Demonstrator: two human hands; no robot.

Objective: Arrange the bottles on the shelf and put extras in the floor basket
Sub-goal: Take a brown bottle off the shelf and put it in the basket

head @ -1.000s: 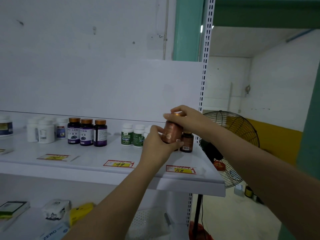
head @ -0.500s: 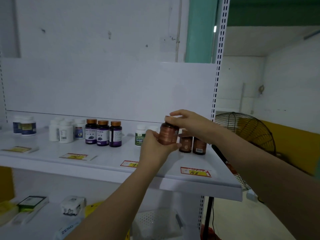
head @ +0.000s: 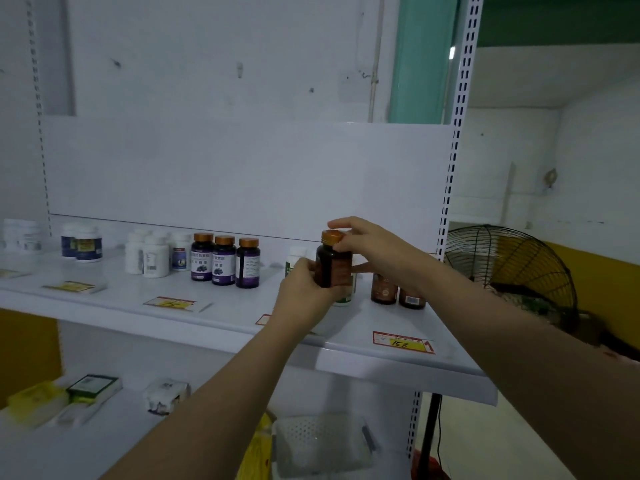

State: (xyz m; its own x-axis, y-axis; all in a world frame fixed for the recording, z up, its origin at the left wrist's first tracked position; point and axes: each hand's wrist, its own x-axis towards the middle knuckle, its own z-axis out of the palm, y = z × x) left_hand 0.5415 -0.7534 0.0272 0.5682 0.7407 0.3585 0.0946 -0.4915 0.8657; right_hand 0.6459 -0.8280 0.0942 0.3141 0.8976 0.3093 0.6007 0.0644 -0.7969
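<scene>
Turned since the earlier frame, the brown bottle (head: pixel 329 268) now shows a dark side and its gold cap, at centre frame over the white shelf (head: pixel 221 323). At lower centre sits a white perforated basket (head: pixel 311 441). Around the bottle's lower body the left hand (head: pixel 304 289) is wrapped, and the right hand (head: pixel 374 244) pinches the cap. Three purple bottles (head: pixel 224 259) stand to its left and two brown bottles (head: pixel 383 289) to its right, near a yellow price tag (head: pixel 403 342).
</scene>
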